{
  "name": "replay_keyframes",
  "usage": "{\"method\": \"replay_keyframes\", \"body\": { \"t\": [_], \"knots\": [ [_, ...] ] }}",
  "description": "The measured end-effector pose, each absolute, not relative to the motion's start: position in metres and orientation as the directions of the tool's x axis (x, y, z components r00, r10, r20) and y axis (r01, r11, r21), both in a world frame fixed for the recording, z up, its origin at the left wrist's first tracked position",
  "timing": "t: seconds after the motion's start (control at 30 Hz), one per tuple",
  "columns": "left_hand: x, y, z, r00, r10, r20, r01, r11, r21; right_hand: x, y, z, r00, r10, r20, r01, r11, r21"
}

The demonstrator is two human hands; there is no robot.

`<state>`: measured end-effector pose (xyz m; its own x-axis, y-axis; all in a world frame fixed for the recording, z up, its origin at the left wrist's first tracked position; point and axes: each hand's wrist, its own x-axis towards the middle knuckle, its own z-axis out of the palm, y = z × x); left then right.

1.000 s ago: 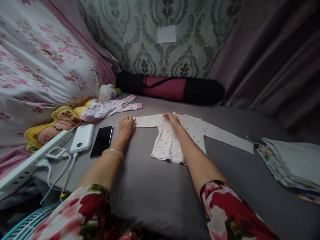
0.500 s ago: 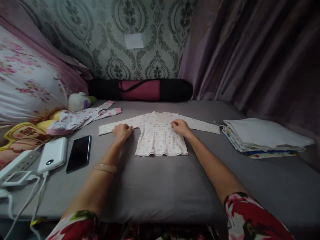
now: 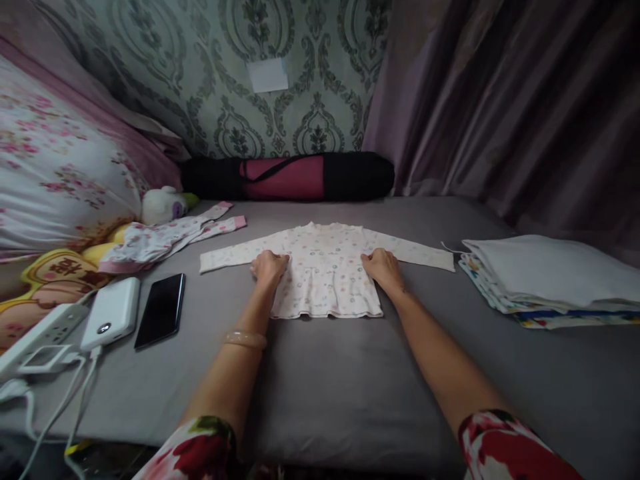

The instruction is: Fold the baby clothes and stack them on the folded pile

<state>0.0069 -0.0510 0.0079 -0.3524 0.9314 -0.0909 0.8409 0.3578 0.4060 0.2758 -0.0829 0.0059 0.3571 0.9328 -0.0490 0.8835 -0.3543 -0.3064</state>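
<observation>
A small white long-sleeved top (image 3: 327,273) with a faint print lies flat on the grey sheet, its sleeves spread to both sides. My left hand (image 3: 270,267) is closed on the top's left edge, just below where the sleeve joins the body. On the opposite side, my right hand (image 3: 383,267) pinches the right edge below the other sleeve. The fingertips of both hands meet the fabric, and their undersides are hidden.
Folded cloths (image 3: 545,273) are stacked at right. Printed baby trousers (image 3: 160,240), a phone (image 3: 160,311), a power bank (image 3: 111,313) and a power strip (image 3: 45,337) lie at left. A black and pink bag (image 3: 285,177) lies along the wall.
My left hand has moved right, from the left sleeve to the side of the top. My right hand has moved slightly right, from over the chest to the right edge.
</observation>
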Motion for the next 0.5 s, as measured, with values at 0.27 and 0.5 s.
{"method": "replay_keyframes", "body": {
  "t": [0.27,0.5],
  "knots": [
    [-0.001,-0.044,-0.001,-0.293,0.951,-0.096,0.863,0.307,0.401,0.272,-0.090,0.005,0.281,0.959,-0.024,0.933,-0.279,-0.227],
    [-0.007,-0.049,-0.007,-0.194,0.976,0.098,0.964,0.171,0.203,0.276,-0.091,0.004,0.295,0.956,-0.005,0.942,-0.291,-0.165]
  ]
}}
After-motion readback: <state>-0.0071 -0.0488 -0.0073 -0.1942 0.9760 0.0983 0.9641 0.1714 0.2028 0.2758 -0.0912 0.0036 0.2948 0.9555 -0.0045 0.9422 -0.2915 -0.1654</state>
